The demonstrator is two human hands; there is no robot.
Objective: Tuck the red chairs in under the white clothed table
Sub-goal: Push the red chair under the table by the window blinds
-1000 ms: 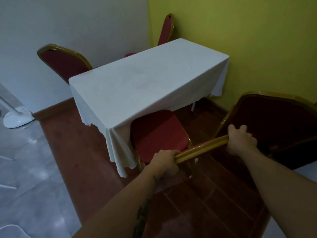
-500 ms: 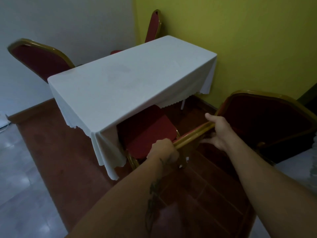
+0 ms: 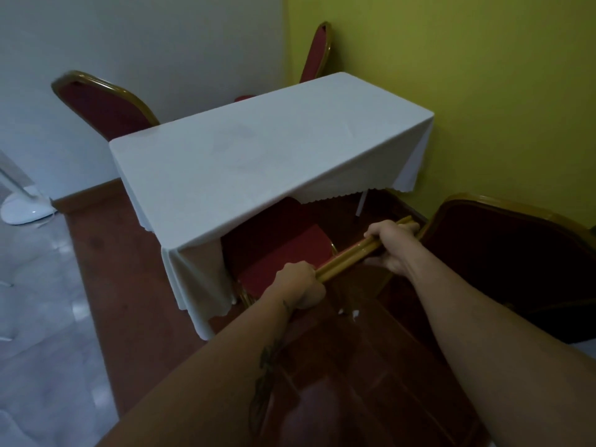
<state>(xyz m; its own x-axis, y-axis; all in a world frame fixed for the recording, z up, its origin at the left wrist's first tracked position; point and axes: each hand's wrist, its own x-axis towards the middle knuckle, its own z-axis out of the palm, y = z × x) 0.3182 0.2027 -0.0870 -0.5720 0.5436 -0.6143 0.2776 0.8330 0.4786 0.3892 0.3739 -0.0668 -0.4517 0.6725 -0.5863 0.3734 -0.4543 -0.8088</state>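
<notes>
A table under a white cloth (image 3: pixel 258 156) stands in the corner. Right in front of me is a red chair with a gold frame; its seat (image 3: pixel 287 250) is partly beneath the table's near edge. My left hand (image 3: pixel 300 285) and my right hand (image 3: pixel 392 243) both grip the gold top rail (image 3: pixel 345 258) of its backrest. Another red chair (image 3: pixel 509 262) stands apart from the table at the right. A third red chair (image 3: pixel 103 104) is at the table's far left end. The fourth red chair (image 3: pixel 317 53) stands behind the table near the yellow wall.
A yellow wall (image 3: pixel 467 91) runs close along the table's right side and a grey wall (image 3: pixel 129 43) lies behind it. A white fan base (image 3: pixel 22 208) sits on the pale tiled floor at the left. Dark red floor tiles (image 3: pixel 371 366) lie under me.
The chair in my hands has slid further under the table, so less of its seat shows. My right hand, loose half a second ago, now grips the rail firmly.
</notes>
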